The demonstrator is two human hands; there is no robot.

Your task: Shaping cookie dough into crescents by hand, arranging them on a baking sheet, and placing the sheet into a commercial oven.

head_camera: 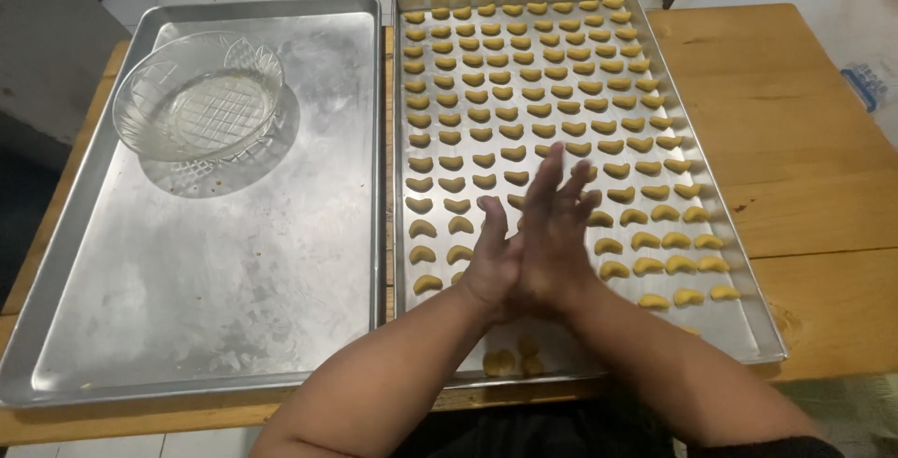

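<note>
My left hand (pixel 488 266) and my right hand (pixel 554 224) are pressed palm to palm with the fingers stretched out, above the near middle of a metal baking tray (pixel 760 327). Whether anything lies between the palms is hidden. The tray holds several rows of small yellow crescent-shaped dough pieces (pixel 524 93), filling it from the far edge down to about my hands. Two or three small dough lumps (pixel 505 362) lie on the tray's near bare strip, just below my wrists.
A second metal tray (pixel 215 280) lies to the left with a clear cut-glass bowl (pixel 198 93) in its far corner. Both trays rest on a wooden table (pixel 804 159). A small blue and white object (pixel 865 84) is at the right edge. Tiled floor lies beyond.
</note>
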